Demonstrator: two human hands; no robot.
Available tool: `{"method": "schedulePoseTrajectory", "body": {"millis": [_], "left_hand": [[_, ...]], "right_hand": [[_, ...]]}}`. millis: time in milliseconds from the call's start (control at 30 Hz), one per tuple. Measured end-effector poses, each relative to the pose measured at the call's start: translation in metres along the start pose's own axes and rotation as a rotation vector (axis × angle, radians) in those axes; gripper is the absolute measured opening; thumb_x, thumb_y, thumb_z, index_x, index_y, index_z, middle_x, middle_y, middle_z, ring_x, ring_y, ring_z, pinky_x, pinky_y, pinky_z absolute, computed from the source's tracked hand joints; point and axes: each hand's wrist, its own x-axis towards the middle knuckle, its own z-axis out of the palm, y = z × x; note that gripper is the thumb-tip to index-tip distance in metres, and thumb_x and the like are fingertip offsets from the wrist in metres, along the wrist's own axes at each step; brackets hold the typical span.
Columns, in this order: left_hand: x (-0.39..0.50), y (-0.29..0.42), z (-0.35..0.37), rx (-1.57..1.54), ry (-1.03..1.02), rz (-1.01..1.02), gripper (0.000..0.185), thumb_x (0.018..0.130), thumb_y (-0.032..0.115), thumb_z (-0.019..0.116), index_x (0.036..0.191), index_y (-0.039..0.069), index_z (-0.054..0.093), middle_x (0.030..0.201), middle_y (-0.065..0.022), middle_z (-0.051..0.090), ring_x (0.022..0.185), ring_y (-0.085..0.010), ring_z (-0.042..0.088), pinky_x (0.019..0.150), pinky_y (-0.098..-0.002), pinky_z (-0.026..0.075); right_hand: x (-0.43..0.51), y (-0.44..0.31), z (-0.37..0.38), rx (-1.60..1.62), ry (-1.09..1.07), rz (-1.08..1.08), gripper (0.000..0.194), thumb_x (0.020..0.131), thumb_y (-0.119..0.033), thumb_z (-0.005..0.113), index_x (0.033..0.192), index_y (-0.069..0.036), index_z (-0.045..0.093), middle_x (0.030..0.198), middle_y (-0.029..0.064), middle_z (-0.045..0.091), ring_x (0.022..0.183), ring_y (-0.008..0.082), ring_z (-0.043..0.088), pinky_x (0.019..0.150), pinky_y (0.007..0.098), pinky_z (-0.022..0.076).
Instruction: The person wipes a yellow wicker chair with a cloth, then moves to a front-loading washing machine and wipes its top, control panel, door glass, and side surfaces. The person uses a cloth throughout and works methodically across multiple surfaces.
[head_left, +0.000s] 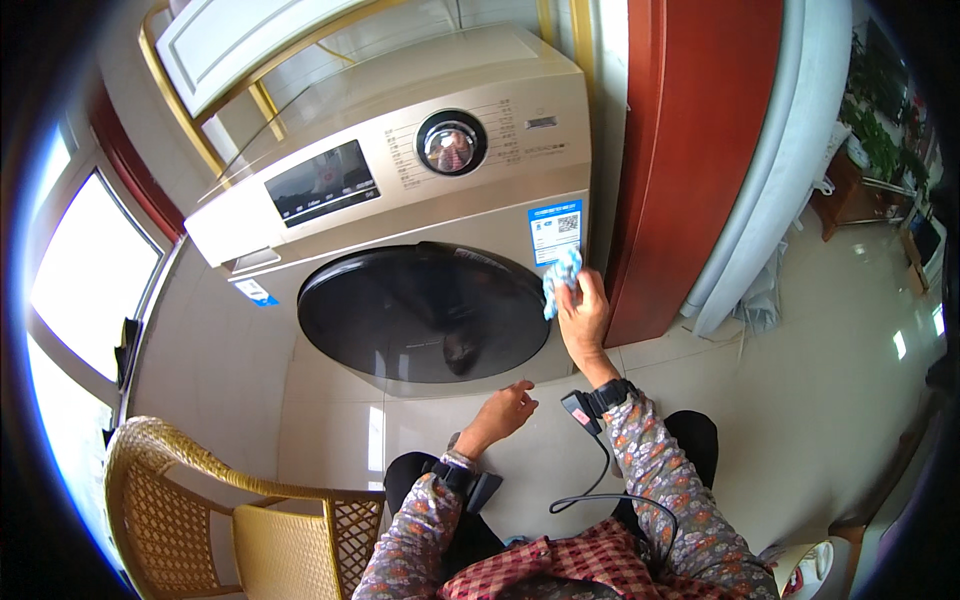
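Note:
A gold front-loading washing machine (495, 217) stands before me, its round dark door (420, 315) closed. My right hand (585, 315) pinches a crumpled blue-and-white cloth (562, 277) at the machine's right front, over the lower part of a blue-and-white label (555, 225). Whether the cloth touches the panel cannot be told. Below the door, my left hand (499, 416) is held in the air with fingers loosely apart and nothing in them. The control knob (451, 142) and dark display (322, 184) are on the upper front panel.
A woven wicker chair (281, 540) stands at lower left, near my left arm. A red door frame (690, 150) rises close to the machine's right side, with pale pipes (795, 165) beside it. A black cable (600, 495) hangs from my right wrist device.

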Motion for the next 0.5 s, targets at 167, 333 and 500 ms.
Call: {"method": "schedulePoseTrajectory", "body": {"millis": [167,333,500], "left_hand": [[-0.004,-0.003,0.0,-0.001,0.002,0.015,0.033,0.089,0.014,0.064,0.116,-0.003,0.057,0.088,-0.0193,0.07,0.081,-0.0323,0.069,0.071,-0.0367,0.054],[-0.009,-0.005,0.0,0.03,-0.04,-0.048,0.033,0.088,0.013,0.064,0.116,-0.002,0.057,0.089,-0.0179,0.07,0.082,-0.0308,0.069,0.072,-0.0361,0.054],[-0.009,-0.011,0.0,0.038,-0.079,-0.097,0.035,0.089,0.013,0.064,0.12,-0.001,0.057,0.089,-0.0165,0.07,0.081,-0.0278,0.069,0.073,-0.0352,0.054]], "right_hand": [[0.084,-0.044,-0.01,0.111,0.223,0.043,0.019,0.088,-0.008,0.064,0.103,0.0,0.057,0.089,0.0129,0.057,0.077,0.0248,0.06,0.067,0.0351,0.0502],[0.11,-0.024,-0.01,0.252,0.083,0.206,0.028,0.097,-0.024,0.055,0.109,0.002,0.056,0.085,0.0163,0.06,0.074,0.025,0.058,0.066,0.0379,0.0485],[0.053,0.057,0.005,0.199,0.035,0.228,0.024,0.096,-0.021,0.052,0.105,0.002,0.055,0.075,0.0188,0.058,0.065,0.026,0.054,0.063,0.0383,0.0463]]}}
